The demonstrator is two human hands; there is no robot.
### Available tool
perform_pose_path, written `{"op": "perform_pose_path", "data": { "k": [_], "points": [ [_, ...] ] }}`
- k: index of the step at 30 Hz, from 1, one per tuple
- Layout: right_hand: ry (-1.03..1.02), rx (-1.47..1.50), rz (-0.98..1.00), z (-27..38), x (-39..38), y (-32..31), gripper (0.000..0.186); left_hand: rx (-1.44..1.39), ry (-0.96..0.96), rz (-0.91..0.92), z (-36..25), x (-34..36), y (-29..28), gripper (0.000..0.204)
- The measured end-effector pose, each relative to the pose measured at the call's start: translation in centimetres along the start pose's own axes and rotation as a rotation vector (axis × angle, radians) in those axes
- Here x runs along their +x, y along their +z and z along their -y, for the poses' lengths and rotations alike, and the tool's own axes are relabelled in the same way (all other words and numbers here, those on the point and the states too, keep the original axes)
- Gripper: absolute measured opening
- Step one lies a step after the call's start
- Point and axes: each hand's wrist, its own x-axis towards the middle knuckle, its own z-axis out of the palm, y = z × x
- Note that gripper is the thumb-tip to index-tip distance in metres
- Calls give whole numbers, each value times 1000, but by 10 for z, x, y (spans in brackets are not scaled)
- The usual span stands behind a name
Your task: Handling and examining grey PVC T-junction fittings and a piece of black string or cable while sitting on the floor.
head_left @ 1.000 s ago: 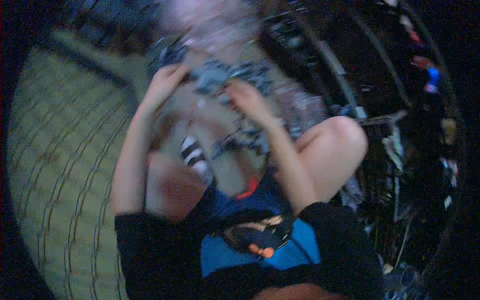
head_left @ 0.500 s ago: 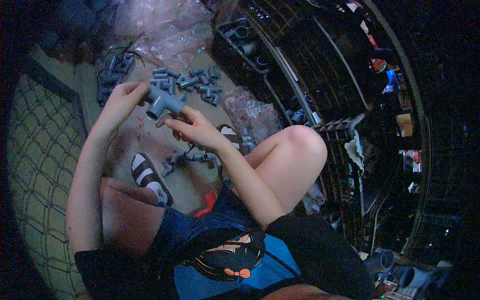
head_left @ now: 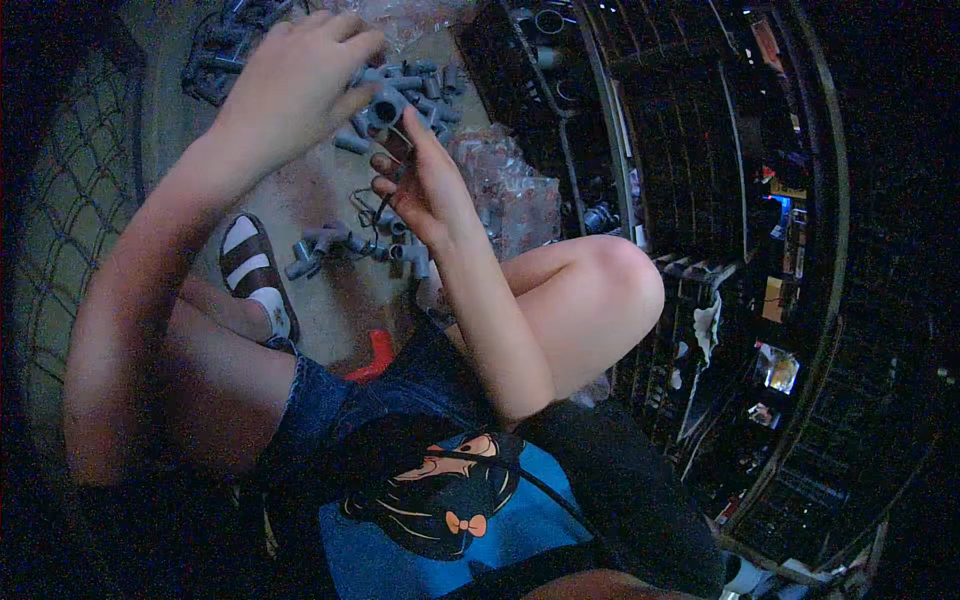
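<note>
My left hand (head_left: pixel 318 80) is closed around a grey plastic pipe tee (head_left: pixel 385 108), with one round opening facing me. Beside it, the raised fingertip of my right hand (head_left: pixel 432 190) meets the tee's right side, and its other fingers are curled. A thin dark cord (head_left: pixel 381 208) runs at those curled fingers, down toward a cluster of grey pipe fittings (head_left: pixel 345 243) on the floor between my feet. Part of the tee is hidden behind my left fingers.
Past my hands lies a pile of grey fittings (head_left: pixel 430 95), with more tied fittings (head_left: pixel 215 55) at far left. Clear plastic bags (head_left: pixel 515 190) lie by a dark metal rack (head_left: pixel 670 130) on the right. Wire mesh (head_left: pixel 75 230) stands left; a red fitting (head_left: pixel 375 358) lies near my shorts.
Both hands have moved up and to the right with the tee. Its opening has turned toward me, and my right hand has tilted more upright. My view has shifted slightly.
</note>
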Motion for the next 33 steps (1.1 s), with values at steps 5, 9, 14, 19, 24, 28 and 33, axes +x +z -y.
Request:
{"op": "perform_pose_path", "data": {
  "k": [5,9,14,19,24,28,33],
  "points": [
    [49,217,69,-2,6,3,31,29,45,194,-17,3,-12,28],
    [63,260,86,-4,9,7,31,63,58,136,-15,6,-14,19],
    [74,322,189,-5,9,10,30,130,152,88,-14,4,-11,17],
    [-36,168,105,-1,6,10,30,47,25,152,-17,2,-8,18],
    [-86,157,139,10,6,11,33,133,94,262,-18,3,-5,27],
    [-120,162,94,14,7,6,33,130,138,238,-19,2,-4,24],
    [-113,58,93,14,5,-1,38,280,242,270,-18,5,-5,26]
  ]
}}
